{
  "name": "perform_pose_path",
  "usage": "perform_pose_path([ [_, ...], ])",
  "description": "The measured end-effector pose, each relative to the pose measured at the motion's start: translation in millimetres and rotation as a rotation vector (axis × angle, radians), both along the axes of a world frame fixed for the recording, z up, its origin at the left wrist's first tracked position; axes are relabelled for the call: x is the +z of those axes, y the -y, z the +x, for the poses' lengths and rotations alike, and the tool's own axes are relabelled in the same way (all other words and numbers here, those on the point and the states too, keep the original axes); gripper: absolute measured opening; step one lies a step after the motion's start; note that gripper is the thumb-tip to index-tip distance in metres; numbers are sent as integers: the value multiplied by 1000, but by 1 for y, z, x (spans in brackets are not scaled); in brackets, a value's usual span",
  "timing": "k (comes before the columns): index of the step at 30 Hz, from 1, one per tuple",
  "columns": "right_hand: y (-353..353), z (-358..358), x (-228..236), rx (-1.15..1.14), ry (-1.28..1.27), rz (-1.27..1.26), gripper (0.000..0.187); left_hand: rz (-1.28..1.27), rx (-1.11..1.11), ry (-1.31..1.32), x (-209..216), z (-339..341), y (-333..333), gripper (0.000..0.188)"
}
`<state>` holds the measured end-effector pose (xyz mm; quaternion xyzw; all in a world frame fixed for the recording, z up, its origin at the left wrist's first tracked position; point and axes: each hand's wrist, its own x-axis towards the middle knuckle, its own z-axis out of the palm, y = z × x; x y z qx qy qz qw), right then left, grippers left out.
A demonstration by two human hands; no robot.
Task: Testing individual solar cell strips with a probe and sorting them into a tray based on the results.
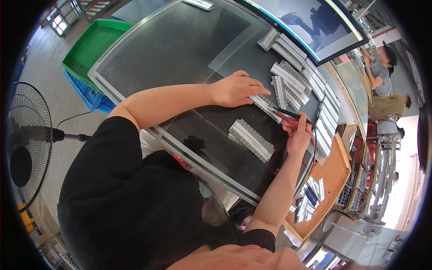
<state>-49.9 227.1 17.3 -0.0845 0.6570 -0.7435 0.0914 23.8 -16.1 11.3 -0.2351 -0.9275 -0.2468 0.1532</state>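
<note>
My left hand (236, 90) lies over the dark tabletop with its fingers stretched out, the fingertips at the near end of a strip of small grey-and-white parts (264, 106). My right hand (298, 135) is closed around a pair of test probes (288, 118), one red and one black, with thin leads trailing beside the wrist. Their tips point at the far part of that same strip; whether they touch it I cannot tell. Nearer to me lies a separate small stack of similar strips (251, 140).
More strips (292, 81) lie in rows below a monitor (310, 27). A clear sheet (234, 49) rests on the table. Green (96, 47) and blue crates (87, 92) stand left, beside a fan (29, 148). A wooden tray (330, 180) with strips sits right. Other people work far right.
</note>
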Motion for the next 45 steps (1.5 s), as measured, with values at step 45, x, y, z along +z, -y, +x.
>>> perform_pose_path([
  [45,-5,-15,-7,-255,83,-149,25,527,39,362,42,2,-18,39],
])
